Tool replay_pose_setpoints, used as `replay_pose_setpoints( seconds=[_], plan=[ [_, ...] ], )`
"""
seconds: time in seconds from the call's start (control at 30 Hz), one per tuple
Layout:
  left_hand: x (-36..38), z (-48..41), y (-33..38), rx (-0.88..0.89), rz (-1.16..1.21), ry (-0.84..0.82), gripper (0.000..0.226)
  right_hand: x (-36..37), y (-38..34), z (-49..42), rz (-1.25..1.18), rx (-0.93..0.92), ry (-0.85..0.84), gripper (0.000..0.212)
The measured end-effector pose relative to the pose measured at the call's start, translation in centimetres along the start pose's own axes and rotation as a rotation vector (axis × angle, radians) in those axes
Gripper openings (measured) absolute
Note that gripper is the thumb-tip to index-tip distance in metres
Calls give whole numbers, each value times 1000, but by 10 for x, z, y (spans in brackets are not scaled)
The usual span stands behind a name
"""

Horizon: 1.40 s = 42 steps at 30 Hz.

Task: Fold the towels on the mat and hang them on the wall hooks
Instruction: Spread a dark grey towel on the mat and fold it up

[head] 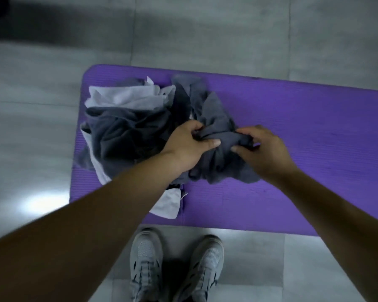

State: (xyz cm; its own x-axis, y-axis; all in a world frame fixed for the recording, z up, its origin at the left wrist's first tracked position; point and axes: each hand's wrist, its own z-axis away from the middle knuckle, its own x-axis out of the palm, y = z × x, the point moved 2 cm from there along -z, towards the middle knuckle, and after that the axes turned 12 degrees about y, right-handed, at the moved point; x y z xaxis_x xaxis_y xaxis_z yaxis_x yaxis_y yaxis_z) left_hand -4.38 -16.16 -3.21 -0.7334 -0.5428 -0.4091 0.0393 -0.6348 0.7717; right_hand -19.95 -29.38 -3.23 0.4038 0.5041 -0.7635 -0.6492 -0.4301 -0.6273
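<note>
Purple foam mat (303, 131) is down on the grey tile floor (205, 29), with a crumpled heap of grey and white towels (129, 127) dumped on its left end. Left hand (188, 147) and right hand (264, 149) each have a tight grip bunching one dark grey towel (218, 127) at the heap's right edge.

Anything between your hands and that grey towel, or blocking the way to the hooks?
Nothing visible: the left hand and right hand both grip the grey towel. The hooks are out of view.

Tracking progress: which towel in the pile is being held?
The crumpled dark grey towel farthest right: left hand and right hand both grip it; the white towels lie further left.
</note>
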Motion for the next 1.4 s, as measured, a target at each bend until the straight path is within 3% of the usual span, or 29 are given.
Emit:
replay_pose_setpoints(
  seconds=[0.23, 0.4, 0.53, 0.63, 0.93, 1.07, 1.23, 1.4],
  plan=[
    [-67, 111, 130, -62, 112, -129, 24, -142, -103, 66, -151, 100, 35, 37],
    [-67, 164, 205, 15, 127, -128, 26, -228, -132, 94, -169, 142, 153, 57],
    [-28, 197, 253, 57, 145, -106, 29, -288, -114, 110, -158, 166, 239, 38],
    [20, 220, 283, 72, 148, -101, 26, -332, -80, 121, -160, 162, 271, 26],
    [206, 270, 323, 66, 174, 71, 25, -437, 78, 140, -169, 80, 299, 25],
    [278, 268, 337, 101, 212, 71, 25, -471, 141, 129, -185, 94, 320, 25],
    [363, 246, 323, 118, 169, 7, 30, -481, 227, 119, -105, 147, 331, 27],
    [443, 213, 268, 105, 30, -75, 31, -438, 328, 111, -31, 231, 262, 27]
  ],
)
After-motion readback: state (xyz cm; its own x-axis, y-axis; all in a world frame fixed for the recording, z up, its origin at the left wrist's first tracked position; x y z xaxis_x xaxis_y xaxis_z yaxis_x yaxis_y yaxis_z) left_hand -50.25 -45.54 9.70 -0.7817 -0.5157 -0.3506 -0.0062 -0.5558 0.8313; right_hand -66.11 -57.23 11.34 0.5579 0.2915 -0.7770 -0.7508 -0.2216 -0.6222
